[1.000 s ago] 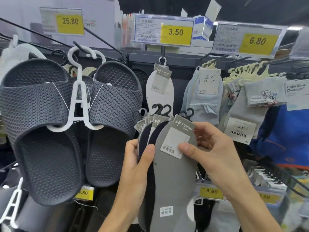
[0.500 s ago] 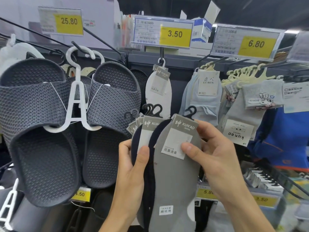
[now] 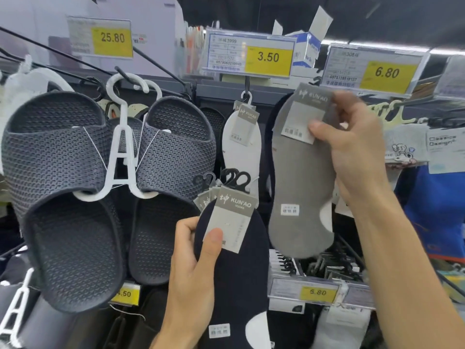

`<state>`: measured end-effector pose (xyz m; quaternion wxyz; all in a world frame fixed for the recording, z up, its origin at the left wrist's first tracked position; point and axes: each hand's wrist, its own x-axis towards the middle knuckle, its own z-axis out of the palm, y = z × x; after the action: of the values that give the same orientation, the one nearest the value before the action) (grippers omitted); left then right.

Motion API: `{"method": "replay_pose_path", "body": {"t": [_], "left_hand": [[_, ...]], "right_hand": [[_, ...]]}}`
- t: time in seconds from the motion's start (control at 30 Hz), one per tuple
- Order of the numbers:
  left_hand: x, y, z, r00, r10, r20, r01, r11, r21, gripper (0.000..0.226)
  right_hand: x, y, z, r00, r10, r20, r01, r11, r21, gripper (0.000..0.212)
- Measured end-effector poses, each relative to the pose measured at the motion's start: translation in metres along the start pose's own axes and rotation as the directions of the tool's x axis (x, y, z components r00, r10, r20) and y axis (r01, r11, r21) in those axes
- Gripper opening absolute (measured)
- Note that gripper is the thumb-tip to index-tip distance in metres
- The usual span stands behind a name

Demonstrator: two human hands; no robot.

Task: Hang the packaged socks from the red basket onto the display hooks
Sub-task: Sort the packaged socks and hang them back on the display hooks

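Observation:
My right hand (image 3: 352,147) pinches the label of a grey sock pack (image 3: 302,187) and holds it up high, just right of the white sock pack (image 3: 241,137) that hangs on the hook (image 3: 247,89) under the 3.50 price tag. Its own hanger is hidden by blur at the top. My left hand (image 3: 191,278) grips a bundle of dark navy sock packs (image 3: 236,285) lower down, thumb on the front KUN'AO label, their black hangers (image 3: 234,178) fanned above. The red basket is out of view.
Dark slippers (image 3: 75,197) on a white hanger hang at the left under a 25.80 tag. Grey and light socks (image 3: 405,144) hang at the right under a 6.80 tag. A lower rail carries a 5.80 tag (image 3: 318,293) and more hooks.
My right hand has pulled the grey pack off the bundle and lifted it up and to the right toward the top hooks. My left hand keeps the dark packs low.

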<state>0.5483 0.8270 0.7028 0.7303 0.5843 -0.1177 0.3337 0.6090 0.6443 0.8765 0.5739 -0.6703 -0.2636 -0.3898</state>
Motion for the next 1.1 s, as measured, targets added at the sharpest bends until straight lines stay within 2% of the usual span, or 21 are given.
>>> {"method": "replay_pose_path", "body": {"t": [0.07,0.23,0.47,0.6,0.77,0.9,1.1], "left_hand": [[0.000,0.002,0.000,1.000,0.024,-0.003,-0.024,0.999,0.031,0.022],[-0.002,0.006,0.005,0.999,0.036,0.018,-0.037,0.998,0.052,0.018],[-0.001,0.008,0.004,0.998,0.061,0.022,-0.062,0.996,0.063,0.022],[-0.001,0.008,0.003,0.998,0.067,0.017,-0.068,0.995,0.072,0.022],[0.000,0.007,0.003,0.998,0.067,0.021,-0.069,0.995,0.077,0.023],[0.000,0.006,0.005,0.997,0.080,0.018,-0.081,0.991,0.103,0.020],[0.003,0.005,0.002,0.996,0.087,0.004,-0.087,0.989,0.123,0.020]], "right_hand": [[0.011,0.003,0.009,0.999,-0.015,0.040,0.018,0.996,-0.085,0.037],[0.027,0.027,0.044,0.991,0.038,0.128,-0.025,0.994,-0.103,0.044],[0.047,0.053,0.065,0.981,0.112,0.161,-0.116,0.993,0.016,0.050],[0.043,0.053,0.063,0.974,0.090,0.210,-0.101,0.994,0.045,0.058],[0.042,0.057,0.064,0.958,0.084,0.274,-0.102,0.994,0.051,0.059],[0.048,0.055,0.071,0.966,0.049,0.254,-0.063,0.997,0.044,0.059],[0.057,0.060,0.079,0.934,0.022,0.357,0.010,0.996,-0.086,0.068]]}}
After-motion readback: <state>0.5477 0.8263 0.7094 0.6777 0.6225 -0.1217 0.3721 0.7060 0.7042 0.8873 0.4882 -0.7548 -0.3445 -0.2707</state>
